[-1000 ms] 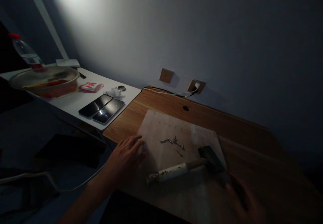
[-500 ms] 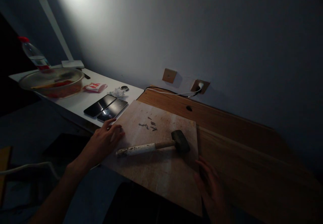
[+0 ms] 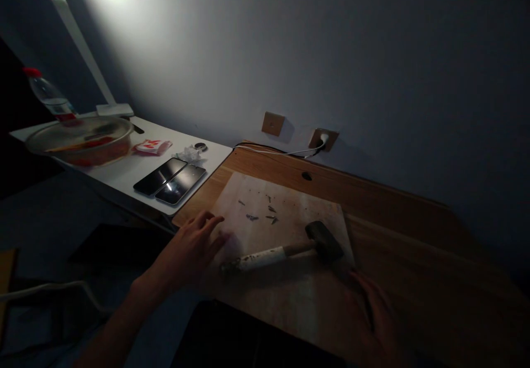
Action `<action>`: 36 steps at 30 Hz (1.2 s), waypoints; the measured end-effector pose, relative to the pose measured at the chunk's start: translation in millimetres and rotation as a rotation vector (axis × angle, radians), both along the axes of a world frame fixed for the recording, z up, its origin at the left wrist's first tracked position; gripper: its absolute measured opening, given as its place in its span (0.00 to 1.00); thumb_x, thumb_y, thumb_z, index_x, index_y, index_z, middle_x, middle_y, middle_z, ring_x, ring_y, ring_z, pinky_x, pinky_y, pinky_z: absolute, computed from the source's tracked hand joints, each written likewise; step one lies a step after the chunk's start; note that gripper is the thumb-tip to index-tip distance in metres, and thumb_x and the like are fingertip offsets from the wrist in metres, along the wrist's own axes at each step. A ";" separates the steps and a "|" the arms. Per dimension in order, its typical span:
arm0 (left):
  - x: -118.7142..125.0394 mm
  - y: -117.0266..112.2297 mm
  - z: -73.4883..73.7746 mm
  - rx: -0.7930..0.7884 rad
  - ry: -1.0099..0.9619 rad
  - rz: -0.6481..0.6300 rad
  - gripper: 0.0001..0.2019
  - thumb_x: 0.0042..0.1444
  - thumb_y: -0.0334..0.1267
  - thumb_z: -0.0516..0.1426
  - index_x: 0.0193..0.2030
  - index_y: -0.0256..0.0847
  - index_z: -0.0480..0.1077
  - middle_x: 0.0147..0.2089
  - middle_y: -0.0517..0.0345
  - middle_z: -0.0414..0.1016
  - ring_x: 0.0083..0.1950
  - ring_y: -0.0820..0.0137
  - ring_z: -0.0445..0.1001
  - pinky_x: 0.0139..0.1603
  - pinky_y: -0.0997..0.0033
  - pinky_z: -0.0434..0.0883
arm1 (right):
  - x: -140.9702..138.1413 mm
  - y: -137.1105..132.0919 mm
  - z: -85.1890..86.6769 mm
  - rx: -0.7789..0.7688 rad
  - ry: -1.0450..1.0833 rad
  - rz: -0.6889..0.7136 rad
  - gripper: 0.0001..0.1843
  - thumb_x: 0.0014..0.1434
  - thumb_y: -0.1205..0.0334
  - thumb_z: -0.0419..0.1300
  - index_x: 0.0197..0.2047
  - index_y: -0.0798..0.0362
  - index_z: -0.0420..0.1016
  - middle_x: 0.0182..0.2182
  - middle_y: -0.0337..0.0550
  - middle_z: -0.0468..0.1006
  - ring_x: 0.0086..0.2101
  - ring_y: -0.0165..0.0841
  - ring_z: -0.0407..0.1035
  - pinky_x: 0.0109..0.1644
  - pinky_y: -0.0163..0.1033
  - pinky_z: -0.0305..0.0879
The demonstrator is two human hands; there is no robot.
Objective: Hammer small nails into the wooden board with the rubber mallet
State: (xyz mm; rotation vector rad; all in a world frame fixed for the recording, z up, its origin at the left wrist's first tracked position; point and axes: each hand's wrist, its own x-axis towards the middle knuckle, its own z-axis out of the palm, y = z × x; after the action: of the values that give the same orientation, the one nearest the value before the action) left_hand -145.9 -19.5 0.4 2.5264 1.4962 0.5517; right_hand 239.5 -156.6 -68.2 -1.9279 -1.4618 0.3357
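Note:
A pale square board (image 3: 285,296) lies on a wooden desk (image 3: 414,257). A rubber mallet (image 3: 290,249) with a white-smeared handle rests across it, black head to the right. Several small nails (image 3: 260,213) are scattered on the board's far part. My left hand (image 3: 190,249) lies on the board's left edge, fingers stretched out and apart. My right hand (image 3: 375,318) sits in deep shadow at the board's right edge, fingers extended against it; nothing shows in it.
A white side table (image 3: 124,172) at the left carries two dark phones (image 3: 169,175), a glass bowl (image 3: 80,138), a water bottle (image 3: 47,94), small wrappers and a lamp base (image 3: 114,109). A cable runs to a wall socket (image 3: 323,138). The room is dim.
The board with mallet and nails has slid back to the right after shifting left half a second ago; both hands moved with its edges. The nails have spread a little.

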 end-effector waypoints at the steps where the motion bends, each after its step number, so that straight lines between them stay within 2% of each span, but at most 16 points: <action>1: 8.5 -5.3 0.7 0.012 0.029 -0.062 0.16 0.71 0.47 0.50 0.57 0.45 0.72 0.59 0.48 0.74 0.54 0.59 0.77 0.56 0.54 0.76 | 10.3 -5.4 3.6 -0.030 0.007 -0.049 0.29 0.67 0.40 0.51 0.59 0.51 0.70 0.62 0.57 0.70 0.61 0.53 0.65 0.67 0.66 0.59; 3: 26.5 -15.6 1.1 0.055 0.063 -0.148 0.13 0.70 0.42 0.52 0.55 0.45 0.73 0.57 0.49 0.75 0.54 0.59 0.77 0.54 0.55 0.77 | 33.4 -17.7 10.8 -0.087 0.028 -0.150 0.33 0.64 0.35 0.51 0.57 0.54 0.72 0.58 0.59 0.74 0.59 0.55 0.68 0.66 0.67 0.59; 7: 59.9 -28.2 -2.6 0.138 0.031 -0.223 0.12 0.68 0.39 0.55 0.56 0.41 0.70 0.49 0.51 0.77 0.45 0.63 0.79 0.46 0.61 0.78 | 73.8 -43.8 22.7 -0.176 0.065 -0.299 0.38 0.58 0.30 0.52 0.56 0.54 0.72 0.58 0.60 0.75 0.60 0.58 0.67 0.67 0.66 0.58; 11: 85.2 -22.6 -5.7 0.167 0.069 -0.278 0.10 0.68 0.37 0.55 0.54 0.40 0.70 0.46 0.52 0.77 0.42 0.63 0.78 0.43 0.62 0.76 | 85.4 -59.7 33.3 -0.181 0.010 -0.361 0.39 0.58 0.30 0.52 0.56 0.54 0.73 0.57 0.61 0.75 0.59 0.58 0.68 0.65 0.64 0.61; 15: 110.3 -4.9 -0.7 0.186 0.181 -0.329 0.09 0.66 0.37 0.58 0.52 0.40 0.71 0.46 0.51 0.77 0.46 0.60 0.76 0.49 0.56 0.72 | 67.3 -66.2 42.8 -0.029 -0.194 -0.413 0.37 0.60 0.32 0.52 0.54 0.57 0.75 0.51 0.62 0.78 0.53 0.57 0.72 0.58 0.60 0.68; 17: 123.1 3.8 4.0 0.210 0.233 -0.377 0.11 0.64 0.35 0.59 0.53 0.41 0.71 0.49 0.50 0.76 0.52 0.56 0.74 0.54 0.52 0.68 | 49.6 -67.4 45.8 -0.035 -0.184 -0.348 0.33 0.63 0.34 0.53 0.55 0.53 0.75 0.44 0.56 0.82 0.45 0.51 0.77 0.49 0.52 0.74; 19: 135.1 11.3 8.2 0.223 0.263 -0.462 0.13 0.64 0.33 0.59 0.55 0.41 0.70 0.53 0.49 0.75 0.56 0.56 0.71 0.57 0.52 0.66 | 28.7 -65.3 48.1 -0.117 -0.082 -0.207 0.29 0.65 0.36 0.53 0.57 0.45 0.76 0.39 0.48 0.84 0.38 0.45 0.80 0.39 0.43 0.75; 21: 145.8 17.1 10.8 0.205 0.284 -0.596 0.14 0.65 0.31 0.58 0.56 0.41 0.69 0.54 0.49 0.75 0.55 0.59 0.72 0.56 0.57 0.65 | 8.6 -58.1 50.7 -0.163 -0.002 -0.101 0.28 0.67 0.37 0.51 0.62 0.41 0.75 0.33 0.42 0.83 0.32 0.40 0.79 0.37 0.40 0.73; 24: 159.2 21.5 11.9 0.191 0.318 -0.753 0.12 0.65 0.30 0.58 0.55 0.39 0.69 0.48 0.51 0.76 0.48 0.62 0.74 0.50 0.61 0.66 | -9.9 -39.5 55.0 -0.296 0.105 0.099 0.31 0.68 0.37 0.49 0.65 0.42 0.73 0.24 0.37 0.78 0.25 0.36 0.75 0.33 0.39 0.71; 26: 166.0 21.6 12.3 0.218 0.331 -0.792 0.11 0.65 0.30 0.58 0.54 0.38 0.69 0.45 0.51 0.76 0.46 0.62 0.74 0.47 0.62 0.66 | -12.3 -26.8 56.6 -0.384 0.159 0.169 0.32 0.68 0.36 0.49 0.64 0.43 0.74 0.24 0.39 0.79 0.26 0.38 0.76 0.33 0.39 0.70; 29: 171.3 20.3 13.4 0.245 0.351 -0.808 0.10 0.64 0.30 0.58 0.52 0.37 0.70 0.42 0.51 0.75 0.43 0.63 0.73 0.46 0.62 0.66 | -7.9 -17.0 55.5 -0.421 0.236 0.132 0.32 0.64 0.33 0.52 0.58 0.46 0.79 0.26 0.42 0.81 0.31 0.40 0.77 0.35 0.39 0.71; 31: 171.0 20.5 14.2 0.247 0.358 -0.816 0.09 0.64 0.29 0.58 0.51 0.38 0.70 0.41 0.52 0.74 0.42 0.63 0.72 0.45 0.63 0.67 | -5.6 -19.3 53.5 -0.411 0.363 0.063 0.31 0.62 0.32 0.55 0.53 0.46 0.80 0.24 0.40 0.79 0.29 0.39 0.76 0.33 0.38 0.71; 33: 169.4 22.7 15.0 0.244 0.347 -0.816 0.08 0.65 0.29 0.58 0.50 0.39 0.71 0.41 0.53 0.73 0.41 0.64 0.72 0.45 0.64 0.67 | -7.3 -28.2 51.6 -0.384 0.581 -0.004 0.30 0.59 0.32 0.58 0.50 0.47 0.79 0.23 0.39 0.78 0.27 0.38 0.76 0.31 0.38 0.71; 36: 172.3 30.7 17.7 0.199 0.259 -0.786 0.10 0.64 0.28 0.57 0.50 0.40 0.73 0.42 0.54 0.74 0.42 0.66 0.73 0.47 0.65 0.69 | -16.6 -48.5 49.7 -0.219 0.918 -0.191 0.25 0.53 0.35 0.66 0.44 0.46 0.77 0.32 0.42 0.82 0.32 0.41 0.79 0.35 0.41 0.76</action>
State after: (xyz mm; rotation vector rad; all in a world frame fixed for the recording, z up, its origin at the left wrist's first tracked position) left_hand 26.4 11.2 18.1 3.1140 0.3951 0.2531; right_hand 222.9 -205.1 -18.5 -1.6740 -0.6463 1.1428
